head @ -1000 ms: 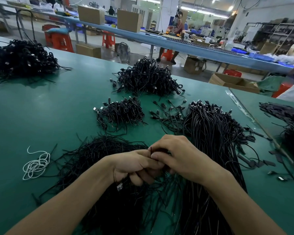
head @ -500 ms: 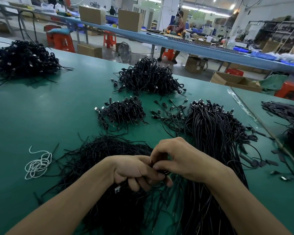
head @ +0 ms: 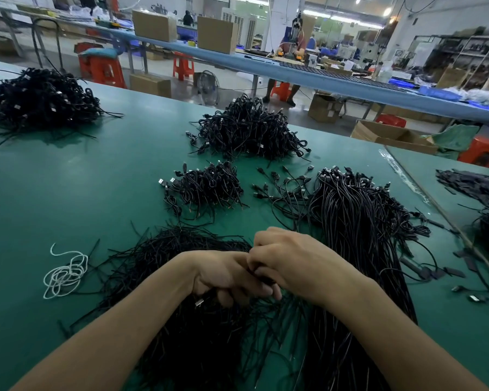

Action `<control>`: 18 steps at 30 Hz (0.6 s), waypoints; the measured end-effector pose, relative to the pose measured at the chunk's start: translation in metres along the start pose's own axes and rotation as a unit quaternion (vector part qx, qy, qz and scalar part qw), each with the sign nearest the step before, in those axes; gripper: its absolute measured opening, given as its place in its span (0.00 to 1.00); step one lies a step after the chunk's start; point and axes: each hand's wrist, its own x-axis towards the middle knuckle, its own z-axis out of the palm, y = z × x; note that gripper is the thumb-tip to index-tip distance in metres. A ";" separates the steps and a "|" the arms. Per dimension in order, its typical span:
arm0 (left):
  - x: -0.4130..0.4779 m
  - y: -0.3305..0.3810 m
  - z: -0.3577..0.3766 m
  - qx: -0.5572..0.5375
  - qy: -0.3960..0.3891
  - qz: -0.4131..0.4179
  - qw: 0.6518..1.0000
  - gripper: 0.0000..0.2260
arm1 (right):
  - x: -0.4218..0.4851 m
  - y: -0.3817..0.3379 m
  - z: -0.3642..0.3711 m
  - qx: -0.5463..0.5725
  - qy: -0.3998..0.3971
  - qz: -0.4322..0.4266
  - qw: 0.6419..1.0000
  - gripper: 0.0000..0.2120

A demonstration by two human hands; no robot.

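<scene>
Head view: left hand (head: pixel 223 277) is curled round a coiled black cable (head: pixel 201 301), its plug poking out below the fist, over the heap of ties (head: pixel 167 249). Right hand (head: pixel 302 263) pinches the same cable; its fingertips are hidden. Step is likely binding the coil. Next: finish the twist, then toss it on the small pile (head: pixel 209 187).

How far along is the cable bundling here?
Done, it seems: a small heap and a bigger heap of coiled cables. In hand: the left hand and right hand grip one black cable together. Left: a large sheaf of straight cables by the right hand.
</scene>
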 end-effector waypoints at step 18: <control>0.013 0.004 0.008 0.137 0.487 0.208 0.837 0.12 | 0.012 -0.004 0.048 0.471 0.387 0.272 0.745 0.05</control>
